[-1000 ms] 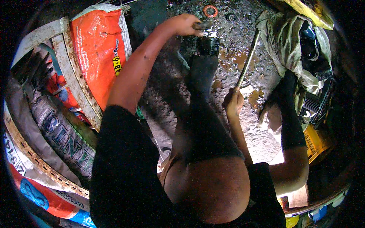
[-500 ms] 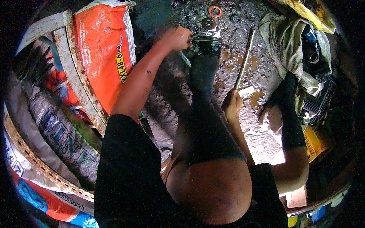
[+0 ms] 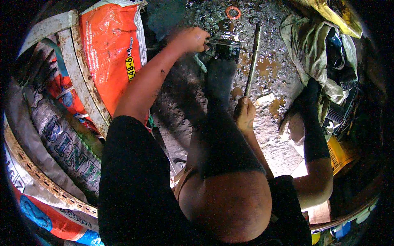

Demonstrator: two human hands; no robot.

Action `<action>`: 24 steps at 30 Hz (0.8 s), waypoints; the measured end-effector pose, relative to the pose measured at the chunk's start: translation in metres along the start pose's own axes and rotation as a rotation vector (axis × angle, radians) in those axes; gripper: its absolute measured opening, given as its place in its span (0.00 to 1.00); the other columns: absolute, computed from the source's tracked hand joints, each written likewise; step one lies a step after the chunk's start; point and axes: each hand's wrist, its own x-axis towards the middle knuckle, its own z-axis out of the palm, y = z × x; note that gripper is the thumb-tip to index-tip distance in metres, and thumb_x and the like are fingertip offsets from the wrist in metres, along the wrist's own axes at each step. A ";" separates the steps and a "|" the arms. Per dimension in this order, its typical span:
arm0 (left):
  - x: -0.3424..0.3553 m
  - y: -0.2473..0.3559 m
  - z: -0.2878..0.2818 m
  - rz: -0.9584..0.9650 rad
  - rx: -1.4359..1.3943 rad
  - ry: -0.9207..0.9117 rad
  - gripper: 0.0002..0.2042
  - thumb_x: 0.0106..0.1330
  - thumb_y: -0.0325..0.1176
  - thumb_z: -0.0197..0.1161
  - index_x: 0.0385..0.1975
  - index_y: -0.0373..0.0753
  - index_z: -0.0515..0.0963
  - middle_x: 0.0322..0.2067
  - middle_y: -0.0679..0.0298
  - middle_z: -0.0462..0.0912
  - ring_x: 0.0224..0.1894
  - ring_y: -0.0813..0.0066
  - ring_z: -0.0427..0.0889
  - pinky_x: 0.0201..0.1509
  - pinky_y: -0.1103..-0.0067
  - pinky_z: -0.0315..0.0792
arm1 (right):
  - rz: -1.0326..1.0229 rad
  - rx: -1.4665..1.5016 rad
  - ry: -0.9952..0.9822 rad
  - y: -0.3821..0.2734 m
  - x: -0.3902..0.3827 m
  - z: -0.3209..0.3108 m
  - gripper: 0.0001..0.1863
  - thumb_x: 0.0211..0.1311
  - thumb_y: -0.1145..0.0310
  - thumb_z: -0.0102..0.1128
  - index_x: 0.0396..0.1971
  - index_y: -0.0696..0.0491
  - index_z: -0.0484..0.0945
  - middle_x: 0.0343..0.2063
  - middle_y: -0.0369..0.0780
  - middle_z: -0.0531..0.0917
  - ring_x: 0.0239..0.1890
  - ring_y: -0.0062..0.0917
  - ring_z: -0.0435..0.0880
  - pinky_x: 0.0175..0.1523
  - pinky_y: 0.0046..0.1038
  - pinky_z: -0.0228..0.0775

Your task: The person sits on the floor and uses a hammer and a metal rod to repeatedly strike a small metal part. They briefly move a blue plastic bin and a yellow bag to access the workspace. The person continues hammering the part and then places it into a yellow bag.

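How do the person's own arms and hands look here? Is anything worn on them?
Both arms are bare. The left hand and the right hand carry no gloves, and I see no watch, ring or bracelet. The left upper arm comes out of a short black sleeve. The right forearm is partly hidden behind the knee.

Glossy orange plastic sack point(image 3: 108, 49), dull metal rod point(image 3: 252, 57), rough gritty floor point(image 3: 279, 82).

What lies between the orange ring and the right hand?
In the head view, the long metal rod fills most of the stretch from the right hand up toward the orange ring, over wet, gritty ground; its far end lies just right of the ring.
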 end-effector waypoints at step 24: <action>0.026 -0.003 0.001 0.087 0.044 -0.023 0.17 0.51 0.42 0.67 0.36 0.38 0.82 0.37 0.51 0.84 0.41 0.51 0.83 0.46 0.62 0.78 | -0.114 -0.610 -0.133 -0.046 0.023 0.004 0.30 0.71 0.51 0.43 0.51 0.67 0.71 0.23 0.57 0.80 0.27 0.54 0.81 0.32 0.48 0.71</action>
